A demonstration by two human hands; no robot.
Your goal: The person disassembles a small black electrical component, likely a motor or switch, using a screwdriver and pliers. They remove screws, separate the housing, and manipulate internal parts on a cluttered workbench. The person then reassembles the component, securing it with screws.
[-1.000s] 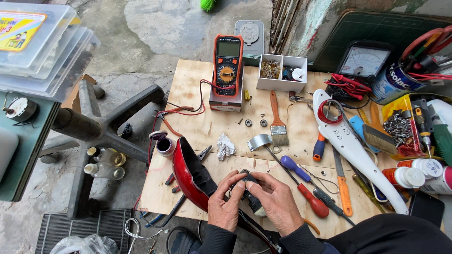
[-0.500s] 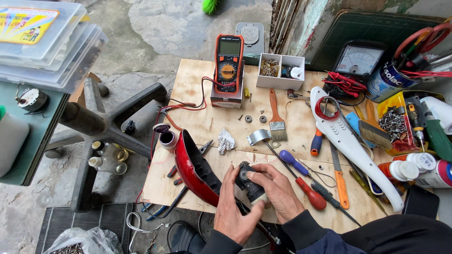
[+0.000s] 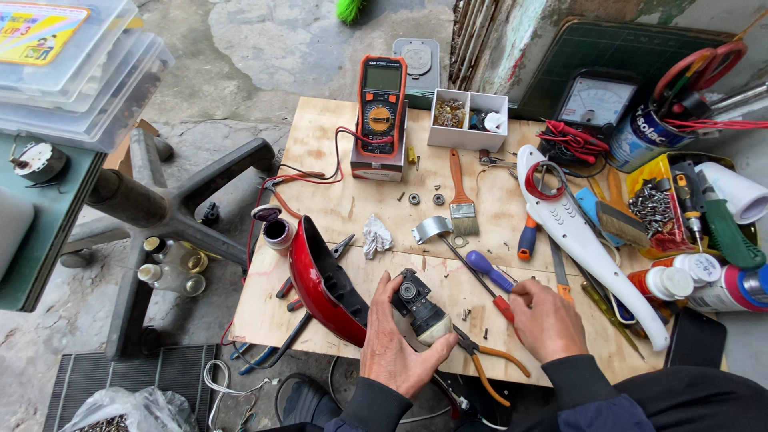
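My left hand grips a small black motor part with a pale lower body, held just above the wooden board. Left of it lies a red curved plastic shell. My right hand rests on the board to the right, its fingers touching the red handle of a screwdriver. Orange-handled pliers lie between the two hands. A blue-handled screwdriver lies just beyond my right hand.
An orange multimeter on a box, a white parts tray, a paintbrush, a white plastic cover, bottles and a yellow screw tray crowd the board. A chair base stands at left.
Both hands held the motor part together before. My right hand has let go and moved right to the red screwdriver, while the left hand keeps the part.
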